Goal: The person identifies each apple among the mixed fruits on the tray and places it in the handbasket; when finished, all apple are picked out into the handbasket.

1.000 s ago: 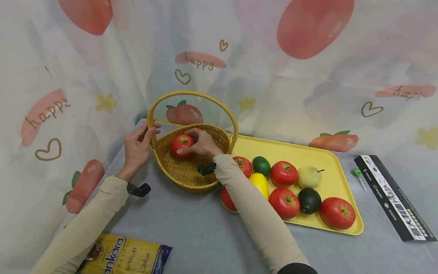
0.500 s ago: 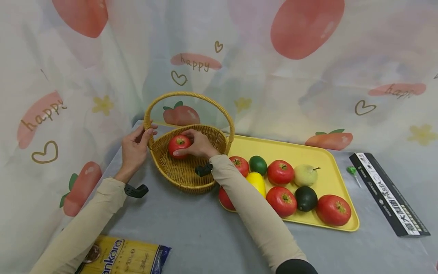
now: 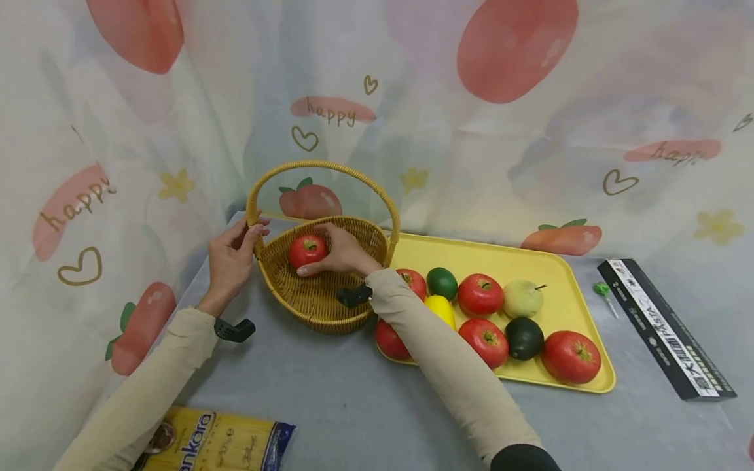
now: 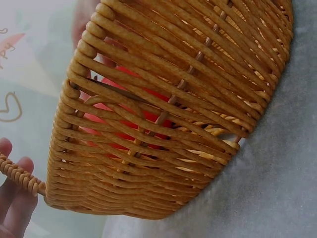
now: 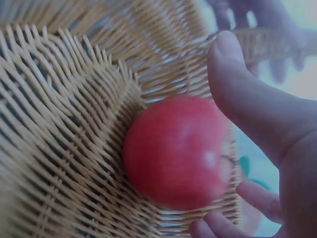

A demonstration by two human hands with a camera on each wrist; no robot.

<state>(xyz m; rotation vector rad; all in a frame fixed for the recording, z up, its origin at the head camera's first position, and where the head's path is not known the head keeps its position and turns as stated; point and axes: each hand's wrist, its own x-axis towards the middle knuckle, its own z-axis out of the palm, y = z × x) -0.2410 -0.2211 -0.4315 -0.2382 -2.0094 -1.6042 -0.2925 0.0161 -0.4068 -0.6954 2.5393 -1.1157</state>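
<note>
A red apple [image 3: 307, 251] lies inside the woven basket [image 3: 315, 304], toward its left end. Around the apple my right hand [image 3: 343, 254] is spread. In the right wrist view, its thumb and fingers stand apart from the apple [image 5: 173, 153]. With thumb and fingertips, my left hand [image 3: 230, 261] pinches the lower left part of the arched basket handle [image 3: 330, 165]. Seen from the left wrist, the basket wall [image 4: 148, 163] fills the view and the apple's red shows through the weave.
Right of the basket is a yellow tray [image 3: 544, 261] with several red apples, a pear [image 3: 523, 298], dark green fruits [image 3: 524, 338] and a yellow fruit partly behind my sleeve. A pasta packet [image 3: 218, 441] lies in front; a black box [image 3: 665, 330] and green lollipop [image 3: 601, 288] lie far right.
My right hand has let go of the apple in the basket; its fingers have spread and drawn slightly back to the right. The left hand keeps its hold on the handle.
</note>
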